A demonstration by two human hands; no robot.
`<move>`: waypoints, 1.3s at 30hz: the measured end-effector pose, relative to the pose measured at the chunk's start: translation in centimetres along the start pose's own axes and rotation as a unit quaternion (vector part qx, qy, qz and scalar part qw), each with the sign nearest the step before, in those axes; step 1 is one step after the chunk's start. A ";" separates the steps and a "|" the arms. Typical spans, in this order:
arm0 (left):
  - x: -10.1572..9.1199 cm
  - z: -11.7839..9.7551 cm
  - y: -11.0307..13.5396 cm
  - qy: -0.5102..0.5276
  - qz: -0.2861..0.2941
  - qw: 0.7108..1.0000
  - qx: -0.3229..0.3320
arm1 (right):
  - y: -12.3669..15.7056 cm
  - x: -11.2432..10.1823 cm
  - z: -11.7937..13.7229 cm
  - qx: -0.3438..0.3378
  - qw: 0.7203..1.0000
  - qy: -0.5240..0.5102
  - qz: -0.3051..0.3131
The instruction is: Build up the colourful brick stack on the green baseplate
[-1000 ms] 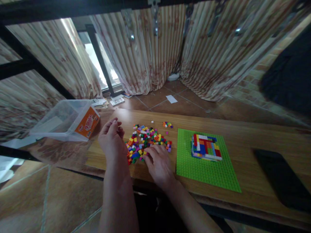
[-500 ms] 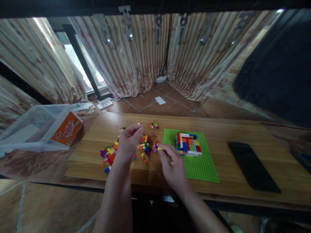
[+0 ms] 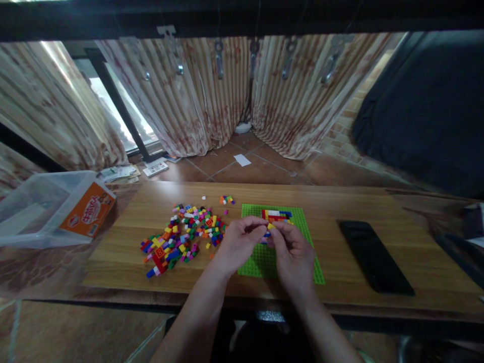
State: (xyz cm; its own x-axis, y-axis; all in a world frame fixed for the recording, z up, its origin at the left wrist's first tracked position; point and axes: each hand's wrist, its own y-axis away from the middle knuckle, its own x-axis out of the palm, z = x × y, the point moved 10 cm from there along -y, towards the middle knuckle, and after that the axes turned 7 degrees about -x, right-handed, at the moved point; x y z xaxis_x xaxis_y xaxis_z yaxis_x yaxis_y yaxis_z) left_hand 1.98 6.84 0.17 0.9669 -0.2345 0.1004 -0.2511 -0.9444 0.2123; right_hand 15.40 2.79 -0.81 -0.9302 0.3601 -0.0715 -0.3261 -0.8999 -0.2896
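Note:
My right hand (image 3: 297, 254) pinches a small yellow toy brick (image 3: 270, 226) between thumb and fingers. Close against it, my left hand (image 3: 238, 244) has thumb and forefinger pressed together; whatever is in that pinch is hidden. Both hands hover over the green studded baseplate (image 3: 308, 262). Behind the fingers, a multicoloured brick structure (image 3: 275, 215) stands on the plate, its near part mostly covered by my hands. To the left lies a loose pile of bricks (image 3: 185, 229) in many colours.
A small brick cluster (image 3: 227, 199) and a lone white brick (image 3: 204, 197) lie behind the pile. A black phone-like slab (image 3: 376, 257) rests on the right of the wooden board (image 3: 121, 252). At far left is a clear plastic box (image 3: 49, 201) with an orange label.
Both hands have come together above the baseplate: my left hand moved right, away from the pile, and my right hand brought the yellow brick over. The view has shifted slightly right.

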 end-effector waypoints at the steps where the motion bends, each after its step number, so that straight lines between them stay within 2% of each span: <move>1: 0.1 0.2 0.0 0.016 -0.003 1.000 -0.003 | 0.0 0.0 0.1 0.002 1.000 -0.007 -0.005; 6: 0.4 0.3 -0.3 0.060 -0.012 0.998 0.007 | -0.3 0.0 0.4 0.012 0.998 -0.053 -0.035; 11: 0.2 0.4 -0.1 0.098 -0.024 0.995 -0.006 | -0.5 -0.4 0.8 0.002 0.996 -0.053 -0.065; 19: 0.3 1.4 -0.4 0.127 -0.023 0.991 -0.043 | -0.4 -0.2 1.2 -0.050 0.998 0.025 -0.032; 21: 0.1 1.8 -0.6 0.106 -0.032 0.993 -0.046 | -0.5 0.0 1.3 -0.061 0.997 0.040 -0.019; 24: -0.4 2.0 -1.1 0.017 -0.049 0.998 -0.024 | -0.7 -0.3 1.5 -0.059 0.997 0.047 -0.020; 27: -1.0 2.4 -1.6 -0.070 -0.072 0.995 -0.009 | -1.0 -1.3 1.0 -0.033 0.998 0.039 -0.042; 31: -1.6 3.2 -1.9 -0.116 -0.089 0.989 -0.019 | -1.3 -2.5 0.3 -0.007 0.997 0.009 -0.075; 39: -1.1 2.0 -1.8 -0.206 -0.088 0.974 0.017 | -1.4 -3.2 -0.1 0.001 0.996 -0.003 -0.089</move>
State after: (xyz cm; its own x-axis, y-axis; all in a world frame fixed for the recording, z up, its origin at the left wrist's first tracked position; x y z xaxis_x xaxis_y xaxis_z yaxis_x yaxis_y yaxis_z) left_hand 1.50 8.32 -2.22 0.9330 -0.1335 -0.3342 -0.0843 -0.9839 0.1575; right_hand 18.84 2.95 -0.31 -0.8588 0.5121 -0.0139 -0.4858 -0.8226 -0.2955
